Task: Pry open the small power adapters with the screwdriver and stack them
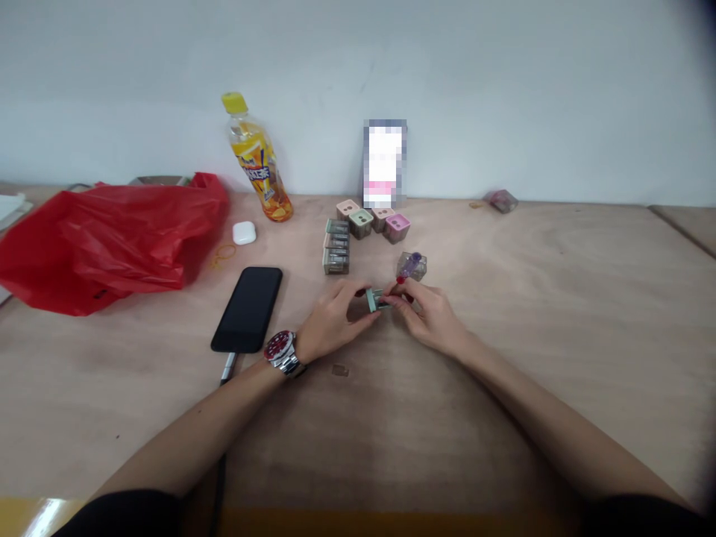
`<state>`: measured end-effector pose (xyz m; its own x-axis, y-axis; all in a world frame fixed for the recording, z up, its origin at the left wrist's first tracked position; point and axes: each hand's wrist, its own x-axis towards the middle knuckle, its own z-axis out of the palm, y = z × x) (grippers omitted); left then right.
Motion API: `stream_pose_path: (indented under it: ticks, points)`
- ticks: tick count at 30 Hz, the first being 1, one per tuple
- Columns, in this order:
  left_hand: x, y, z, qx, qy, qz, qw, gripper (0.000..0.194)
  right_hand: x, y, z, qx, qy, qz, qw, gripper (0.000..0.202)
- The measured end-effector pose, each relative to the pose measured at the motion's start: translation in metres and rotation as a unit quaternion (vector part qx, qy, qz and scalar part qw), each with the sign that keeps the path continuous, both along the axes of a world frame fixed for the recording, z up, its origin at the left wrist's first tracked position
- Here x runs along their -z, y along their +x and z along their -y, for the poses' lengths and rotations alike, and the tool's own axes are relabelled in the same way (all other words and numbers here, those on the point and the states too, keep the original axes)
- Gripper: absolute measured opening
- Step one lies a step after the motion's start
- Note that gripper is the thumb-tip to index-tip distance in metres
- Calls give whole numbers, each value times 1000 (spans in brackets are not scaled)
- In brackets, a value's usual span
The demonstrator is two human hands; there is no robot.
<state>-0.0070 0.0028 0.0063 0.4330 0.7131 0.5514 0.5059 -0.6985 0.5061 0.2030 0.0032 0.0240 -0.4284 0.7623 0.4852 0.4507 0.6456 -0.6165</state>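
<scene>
A small green block (374, 300) is pinched between the fingertips of both hands, just above the wooden table (559, 313); the left hand (330, 321), with a watch (283, 350) at its wrist, closes on it from one side, the fingers curled and pressed together against its end; the right hand (428, 317) meets it from the other side, thumb and forefinger nipped on a part that cannot be made out clearly.

The block is judged to be light, hard plastic, stiff and fairly smooth, so that it could slip if gripped loosely; it is best taken by its flat side faces, near the corners, with a firm but gentle pinch, since small parts of it may snap or pop apart.

Just beyond the right fingertips a clear block with a purple core (412, 265) is set down; further beyond the fingers a stack of three greenish pieces (336, 246) and a cluster of four coloured boxes (372, 218) are lined up; behind these a blurred upright card (384, 164) is propped at the wall.

Beside the left wrist a dark phone (247, 308) is laid with a cable attached; beyond it a white earbud case (244, 233), a rubber band (222, 254), a drink bottle (257, 158) and a red bag (112, 235) are seen; well beyond the right hand another small block (502, 200) lies near the wall.
</scene>
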Motion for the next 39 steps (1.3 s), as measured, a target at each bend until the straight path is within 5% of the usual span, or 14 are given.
stream_pose_path:
  ticks: [33, 39]
  points:
    - [-2, 1, 0, -10, 0, 1, 1000, 39, 9, -3, 6, 16, 7, -49, 999, 5]
    - [-3, 0, 0, -27, -10, -1, 1000, 39, 11, -2, 6, 65, 30, -88, 994, 5]
